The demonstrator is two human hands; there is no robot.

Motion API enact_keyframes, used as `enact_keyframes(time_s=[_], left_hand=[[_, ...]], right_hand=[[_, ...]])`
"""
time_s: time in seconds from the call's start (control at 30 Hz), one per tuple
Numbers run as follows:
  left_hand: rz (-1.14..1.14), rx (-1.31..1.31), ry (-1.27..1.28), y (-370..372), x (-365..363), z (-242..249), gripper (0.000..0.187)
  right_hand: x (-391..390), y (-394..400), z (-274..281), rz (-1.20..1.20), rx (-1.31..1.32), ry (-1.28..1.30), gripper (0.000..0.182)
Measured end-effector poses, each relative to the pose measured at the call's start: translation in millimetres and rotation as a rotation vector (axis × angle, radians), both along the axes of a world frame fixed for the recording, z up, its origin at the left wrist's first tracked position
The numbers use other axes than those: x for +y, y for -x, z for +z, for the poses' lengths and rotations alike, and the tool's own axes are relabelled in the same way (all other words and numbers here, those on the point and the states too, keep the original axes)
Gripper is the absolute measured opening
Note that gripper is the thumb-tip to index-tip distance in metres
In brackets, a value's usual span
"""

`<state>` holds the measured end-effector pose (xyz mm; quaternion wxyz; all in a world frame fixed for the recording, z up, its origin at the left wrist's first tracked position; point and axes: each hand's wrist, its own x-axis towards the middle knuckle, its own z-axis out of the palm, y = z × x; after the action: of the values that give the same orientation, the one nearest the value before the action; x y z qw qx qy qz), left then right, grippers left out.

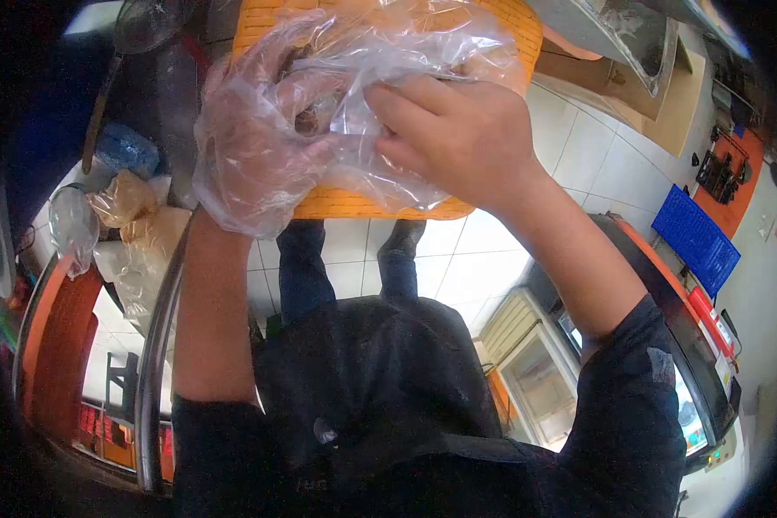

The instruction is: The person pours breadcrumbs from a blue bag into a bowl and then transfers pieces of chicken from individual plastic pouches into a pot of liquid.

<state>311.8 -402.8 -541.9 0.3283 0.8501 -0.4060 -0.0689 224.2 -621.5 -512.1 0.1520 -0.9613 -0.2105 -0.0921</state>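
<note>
A large clear plastic bag (423, 52) lies crumpled over an orange woven-pattern basket (345, 205) at the top of the head view. My left hand (263, 151) is covered in loose clear plastic, like a disposable glove, and its fingers curl around the bag's left side. Bare and closed, my right hand (462, 129) pinches the bag's plastic between thumb and fingers. The two hands are close together. Something brownish shows in the gap by my left fingers, too obscured to name.
At upper left hangs a wire-mesh strainer (145, 26) with a long handle. Plastic-wrapped brown items (134, 207) sit left of my forearm, near a metal rail (154, 380). A blue crate (695, 240) is at right, and a glass-fronted cabinet (540, 375) stands at lower right.
</note>
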Motion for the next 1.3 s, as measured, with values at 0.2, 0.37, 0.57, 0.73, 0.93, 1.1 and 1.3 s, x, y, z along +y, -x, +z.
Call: enact_keyframes(time_s=[0.2,0.37,0.57,0.73,0.93,1.1,1.3], left_hand=[[0.003,-0.019,-0.015,0.6,-0.1,3.3,0.054],[0.047,-0.031,-0.035,5.7,-2.7,2.7,0.049],[0.075,-0.065,-0.052,11.0,-10.8,5.5,0.044],[0.042,-0.08,-0.064,9.6,-6.7,7.5,0.051],[0.052,-0.055,-0.009,9.5,-6.3,5.5,0.043],[0.068,-0.035,-0.03,12.2,-4.5,8.0,0.05],[0.084,-0.027,0.028,14.4,-4.5,6.0,0.047]], right_hand=[[10.4,2.8,-4.1,-0.027,0.022,0.037,0.03],[16.1,5.9,1.6,-0.157,0.157,-0.111,0.022],[18.9,10.5,20.8,-0.314,0.311,-0.047,0.013],[21.2,12.3,15.0,-0.324,0.288,-0.022,0.011],[22.0,16.0,1.9,-0.379,0.167,-0.108,0.01],[24.6,16.7,-2.3,-0.468,0.135,-0.226,0.01],[27.1,20.4,4.9,-0.591,0.2,-0.412,0.012]])
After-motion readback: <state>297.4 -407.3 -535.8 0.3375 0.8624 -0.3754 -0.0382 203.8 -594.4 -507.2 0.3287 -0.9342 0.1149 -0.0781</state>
